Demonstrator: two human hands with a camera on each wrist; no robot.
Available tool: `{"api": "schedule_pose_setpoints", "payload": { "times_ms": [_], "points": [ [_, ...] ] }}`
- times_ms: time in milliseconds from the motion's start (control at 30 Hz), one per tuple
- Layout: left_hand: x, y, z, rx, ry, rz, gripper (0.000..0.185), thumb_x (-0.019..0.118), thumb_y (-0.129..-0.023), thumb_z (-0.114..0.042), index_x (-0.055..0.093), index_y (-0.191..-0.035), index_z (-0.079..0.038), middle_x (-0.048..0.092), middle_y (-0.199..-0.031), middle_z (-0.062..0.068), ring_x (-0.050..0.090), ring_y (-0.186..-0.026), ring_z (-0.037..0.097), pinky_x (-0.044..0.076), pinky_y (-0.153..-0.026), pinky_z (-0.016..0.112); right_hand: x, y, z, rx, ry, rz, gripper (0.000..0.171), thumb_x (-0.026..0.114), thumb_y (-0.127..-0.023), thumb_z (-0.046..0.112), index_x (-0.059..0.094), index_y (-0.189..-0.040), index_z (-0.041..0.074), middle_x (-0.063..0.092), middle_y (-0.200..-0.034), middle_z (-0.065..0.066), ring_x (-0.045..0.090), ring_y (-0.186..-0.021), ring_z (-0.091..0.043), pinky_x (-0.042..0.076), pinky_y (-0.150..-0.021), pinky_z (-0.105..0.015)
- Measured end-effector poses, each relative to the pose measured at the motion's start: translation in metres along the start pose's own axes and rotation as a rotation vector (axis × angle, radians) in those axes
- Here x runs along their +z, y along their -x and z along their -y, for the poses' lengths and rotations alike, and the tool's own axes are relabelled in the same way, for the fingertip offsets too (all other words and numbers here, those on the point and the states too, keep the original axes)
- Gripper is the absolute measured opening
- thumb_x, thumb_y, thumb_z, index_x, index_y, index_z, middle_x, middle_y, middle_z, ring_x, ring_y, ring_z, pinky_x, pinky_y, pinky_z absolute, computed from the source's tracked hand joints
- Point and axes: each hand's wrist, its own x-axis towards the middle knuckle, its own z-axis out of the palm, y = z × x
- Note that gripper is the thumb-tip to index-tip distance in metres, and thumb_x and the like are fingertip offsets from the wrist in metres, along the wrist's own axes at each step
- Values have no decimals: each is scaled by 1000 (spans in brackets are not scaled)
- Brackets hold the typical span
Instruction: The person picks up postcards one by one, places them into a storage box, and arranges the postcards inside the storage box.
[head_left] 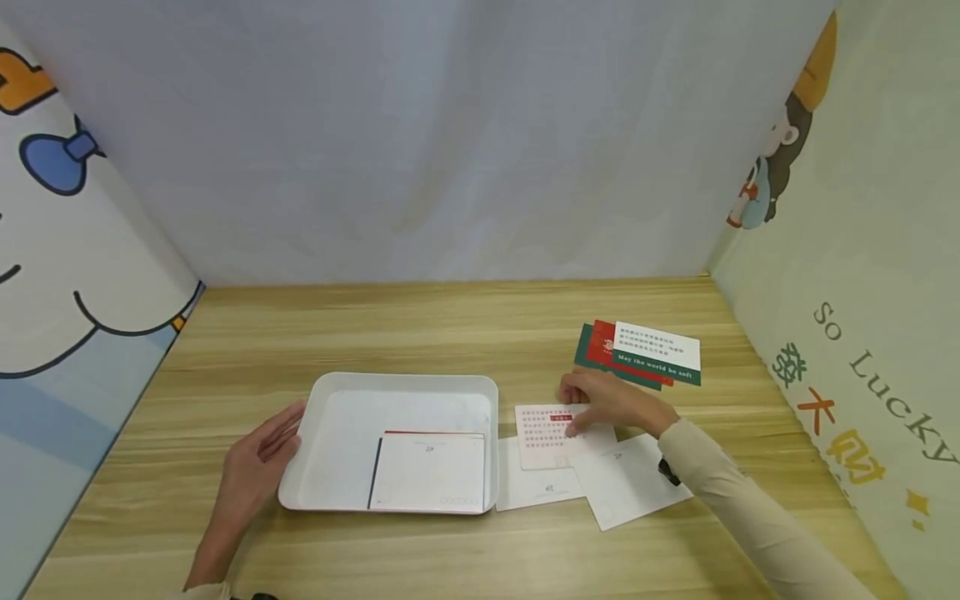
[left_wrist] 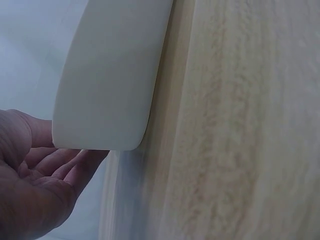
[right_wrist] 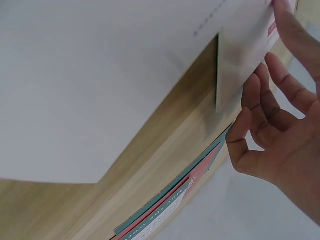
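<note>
a white tray (head_left: 330,417) sat on the wooden desk (head_left: 450,325), near the front edge and a little left of the middle. its long side ran left to right, along the front edge. inside it, in the front right corner, lay a small stack of cards (head_left: 429,471) with a pale card on top, lying flat with the long side also left to right.

the left hand (head_left: 258,462) was at the left end of the tray, palm turned toward it. its fingers were straight and loose, and the fingertips touched the tray's left rim. it held nothing. in the left wrist view the rounded tray corner (left_wrist: 107,90) was just above the spread fingers (left_wrist: 65,167).

just right of the tray, three pale cards lay on the desk, partly on top of each other. the top one, a card with red print (head_left: 546,435), lay with its short side toward the front edge. the right hand (head_left: 607,402) rested on its far right part, with curled fingers pinching that card; the right wrist view showed its edge (right_wrist: 245,45) between thumb and fingers (right_wrist: 260,100). a white card (head_left: 534,490) lay under it, and another white card (head_left: 633,482) lay tilted to the right, partly under the sleeve (head_left: 750,500).

behind the right hand, toward the back right of the desk, a fan of green and red cards (head_left: 641,354) lay flat, well apart from the tray. nothing stood between the red-print card and the tray but its right rim.
</note>
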Motion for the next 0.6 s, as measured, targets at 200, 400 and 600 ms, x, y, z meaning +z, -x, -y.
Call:
{"api": "schedule_pose_setpoints", "payload": {
  "times_ms": [200, 400, 600],
  "points": [
    [-4, 4, -1, -76, -80, -14, 45, 62, -102, 3, 58, -147, 2, 60, -145, 24, 53, -108, -21, 42, -85, -1, 2, -6, 1, -7, 5, 11, 39, 92, -81, 20, 61, -101, 8, 55, -90, -2, 50, -86, -17, 43, -76, -28],
    [-6, 6, -2, -84, -163, -11, 41, 61, -104, 0, 61, -144, 1, 61, -146, 22, 64, -126, 27, 39, -84, -3, 1, -7, 2, -27, -1, 4, 34, 91, -82, 20, 68, -104, 9, 60, -91, 0, 53, -86, -17, 47, -77, -28],
    [-4, 4, -5, -92, -141, 20, 40, 58, -106, -3, 59, -146, 1, 58, -149, 23, 60, -131, 41, 37, -84, -4, -6, -2, 1, -26, -14, -39, 24, 88, -85, 16, 71, -101, 10, 62, -89, 1, 54, -84, -17, 48, -76, -29]
  ]
}}
